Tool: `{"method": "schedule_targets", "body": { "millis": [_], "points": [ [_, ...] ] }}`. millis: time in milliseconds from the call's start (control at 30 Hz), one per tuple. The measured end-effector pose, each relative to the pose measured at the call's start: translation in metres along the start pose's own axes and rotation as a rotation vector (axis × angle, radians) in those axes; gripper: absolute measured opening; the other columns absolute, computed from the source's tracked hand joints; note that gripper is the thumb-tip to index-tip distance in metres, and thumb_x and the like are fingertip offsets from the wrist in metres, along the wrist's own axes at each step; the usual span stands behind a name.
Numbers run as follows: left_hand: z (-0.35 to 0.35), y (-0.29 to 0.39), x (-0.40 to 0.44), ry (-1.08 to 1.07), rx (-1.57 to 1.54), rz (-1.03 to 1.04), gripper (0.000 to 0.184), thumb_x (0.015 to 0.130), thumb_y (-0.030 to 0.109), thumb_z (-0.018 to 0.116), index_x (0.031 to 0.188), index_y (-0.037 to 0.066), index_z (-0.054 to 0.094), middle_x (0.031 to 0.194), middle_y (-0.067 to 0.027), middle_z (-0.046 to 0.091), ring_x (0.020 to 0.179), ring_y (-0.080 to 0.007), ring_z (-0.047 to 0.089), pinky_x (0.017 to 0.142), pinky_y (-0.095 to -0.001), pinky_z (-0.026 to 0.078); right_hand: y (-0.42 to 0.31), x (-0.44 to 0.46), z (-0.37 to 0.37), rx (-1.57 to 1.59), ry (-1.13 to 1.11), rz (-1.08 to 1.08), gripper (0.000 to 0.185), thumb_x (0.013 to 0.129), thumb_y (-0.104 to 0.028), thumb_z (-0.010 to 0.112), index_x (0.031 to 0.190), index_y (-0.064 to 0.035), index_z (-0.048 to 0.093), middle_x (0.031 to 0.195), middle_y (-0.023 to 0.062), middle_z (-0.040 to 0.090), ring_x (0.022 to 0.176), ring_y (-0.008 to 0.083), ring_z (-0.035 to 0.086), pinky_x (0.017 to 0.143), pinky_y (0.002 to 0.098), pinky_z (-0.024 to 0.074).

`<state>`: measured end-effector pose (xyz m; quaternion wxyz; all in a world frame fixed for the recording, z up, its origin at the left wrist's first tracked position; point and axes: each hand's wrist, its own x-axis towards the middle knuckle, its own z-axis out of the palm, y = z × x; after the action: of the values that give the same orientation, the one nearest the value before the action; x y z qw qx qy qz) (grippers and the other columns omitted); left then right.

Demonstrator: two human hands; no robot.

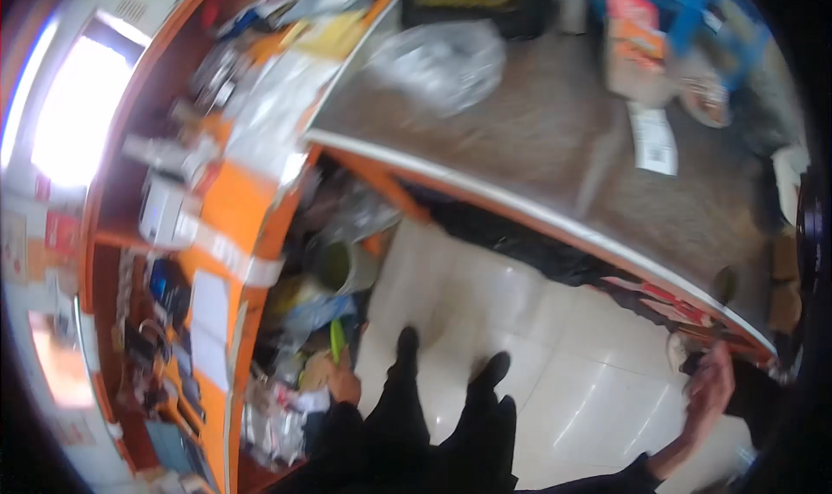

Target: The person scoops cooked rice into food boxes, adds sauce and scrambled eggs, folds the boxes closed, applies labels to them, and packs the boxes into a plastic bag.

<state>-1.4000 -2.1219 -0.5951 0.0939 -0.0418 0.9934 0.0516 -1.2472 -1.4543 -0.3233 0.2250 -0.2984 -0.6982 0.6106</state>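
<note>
Low at the left centre, my left hand (334, 378) is closed around a narrow bright green object (338, 340), whose lower end is hidden in the fingers. It is beside the orange shelving, near crumpled clear wrapping (270, 420). At the lower right, my right hand (712, 381) is raised near the corner of the brown counter (537, 139), fingers stretched out and somewhat blurred, with nothing visible in it.
An orange desk (232, 201) at the left carries papers and a white device (162, 210). Clear plastic bag (442, 65), white label (653, 139) and blue basket (693, 9) lie on the counter. A bin (344, 267) stands underneath; tiled floor (555, 347) surrounds my dark shoes (407, 345).
</note>
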Motion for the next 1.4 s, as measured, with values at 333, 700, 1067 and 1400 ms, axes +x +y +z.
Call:
{"method": "schedule_targets", "body": {
  "millis": [333, 700, 1067, 1400],
  "points": [
    [-0.055, -0.078, 0.060, 0.215, -0.301, -0.044, 0.054, 0.079, -0.005, 0.049, 0.131, 0.006, 0.053, 0.118, -0.0251, 0.042, 0.106, -0.0418, 0.049, 0.091, -0.0450, 0.042, 0.251, -0.097, 0.582, 0.052, -0.952, 0.284, 0.039, 0.077, -0.002, 0.057, 0.116, -0.0039, 0.064, 0.097, 0.0169, 0.064, 0.084, 0.0280, 0.062, 0.074, 0.0373, 0.0500],
    [-0.029, -0.210, 0.071, 0.212, -0.188, -0.101, 0.045, 0.084, 0.010, 0.060, 0.128, 0.003, 0.055, 0.111, -0.0182, 0.049, 0.108, -0.0345, 0.048, 0.091, -0.0447, 0.042, 0.371, -0.127, 0.938, -0.908, -1.006, -0.096, 0.026, 0.087, -0.019, 0.060, 0.111, -0.0113, 0.068, 0.123, 0.0147, 0.058, 0.109, 0.0345, 0.060, 0.087, 0.0451, 0.0533],
    [-0.032, -0.245, 0.081, 0.135, -0.251, -0.053, 0.044, 0.083, 0.011, 0.059, 0.126, 0.003, 0.057, 0.110, -0.0187, 0.049, 0.106, -0.0357, 0.048, 0.089, -0.0455, 0.043, 0.396, -0.146, 0.931, -1.103, -1.357, -0.091, 0.021, 0.086, -0.020, 0.060, 0.101, -0.0096, 0.071, 0.108, 0.0121, 0.069, 0.099, 0.0305, 0.067, 0.073, 0.0434, 0.0557],
    [-0.034, -0.250, 0.091, 0.115, -0.257, 0.002, 0.042, 0.082, 0.012, 0.058, 0.124, 0.002, 0.059, 0.109, -0.0192, 0.049, 0.105, -0.0368, 0.049, 0.088, -0.0462, 0.044, 0.414, -0.101, 0.899, -0.774, -1.322, -0.114, 0.024, 0.083, -0.020, 0.057, 0.096, -0.0072, 0.073, 0.096, 0.0131, 0.072, 0.096, 0.0307, 0.067, 0.083, 0.0410, 0.0535]
  ]
}}
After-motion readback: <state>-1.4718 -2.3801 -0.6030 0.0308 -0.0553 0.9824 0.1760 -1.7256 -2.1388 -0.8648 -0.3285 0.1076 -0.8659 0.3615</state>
